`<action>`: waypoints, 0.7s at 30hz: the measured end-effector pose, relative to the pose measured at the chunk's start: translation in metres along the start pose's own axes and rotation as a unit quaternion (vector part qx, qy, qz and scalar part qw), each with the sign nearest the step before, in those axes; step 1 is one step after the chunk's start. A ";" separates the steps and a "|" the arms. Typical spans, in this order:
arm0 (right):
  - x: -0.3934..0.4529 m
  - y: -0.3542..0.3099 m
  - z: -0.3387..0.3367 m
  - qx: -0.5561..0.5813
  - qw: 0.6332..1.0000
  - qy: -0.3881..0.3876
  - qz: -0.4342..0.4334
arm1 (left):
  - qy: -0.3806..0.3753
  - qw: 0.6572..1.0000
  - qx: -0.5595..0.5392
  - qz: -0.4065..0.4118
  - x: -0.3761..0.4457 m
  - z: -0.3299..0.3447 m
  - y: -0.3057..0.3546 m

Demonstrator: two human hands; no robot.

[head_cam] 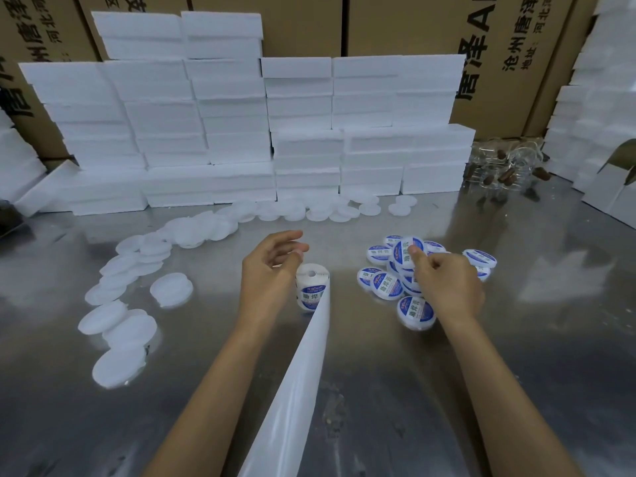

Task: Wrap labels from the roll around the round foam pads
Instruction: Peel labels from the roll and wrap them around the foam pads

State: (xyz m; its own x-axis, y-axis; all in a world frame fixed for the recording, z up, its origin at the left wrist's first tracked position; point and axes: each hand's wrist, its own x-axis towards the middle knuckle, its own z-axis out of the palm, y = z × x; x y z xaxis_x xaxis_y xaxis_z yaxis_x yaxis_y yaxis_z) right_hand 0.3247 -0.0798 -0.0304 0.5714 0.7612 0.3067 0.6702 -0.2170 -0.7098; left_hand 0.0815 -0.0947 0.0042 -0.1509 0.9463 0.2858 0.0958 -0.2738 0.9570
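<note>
Holding a labelled pad (pixel 407 251) in your right hand (pixel 447 287), you are setting it on the done pile (pixel 385 284). Your left hand (pixel 268 270) hangs loosely open just above the label roll (pixel 311 287), holding nothing. Next you likely need a new sticker and a plain pad (pixel 171 289) from the left side of the table (pixel 516 339).

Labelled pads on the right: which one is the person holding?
The topmost labelled pad, pinched by the right hand above the pile. The others lie loose on the metal table, untouched.
</note>
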 end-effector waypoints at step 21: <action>-0.070 -0.042 0.040 0.052 0.964 -0.076 -0.250 | 0.206 0.901 0.379 -0.048 0.032 -0.078 -0.030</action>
State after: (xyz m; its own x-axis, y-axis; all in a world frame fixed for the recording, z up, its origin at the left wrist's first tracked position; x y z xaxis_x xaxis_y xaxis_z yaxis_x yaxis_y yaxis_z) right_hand 0.2378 -0.0991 -0.0478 0.1076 0.8367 0.5370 0.7883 0.2574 -0.5589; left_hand -0.0026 -0.0691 -0.0113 -0.5323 0.7719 0.3476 0.6836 0.1497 0.7143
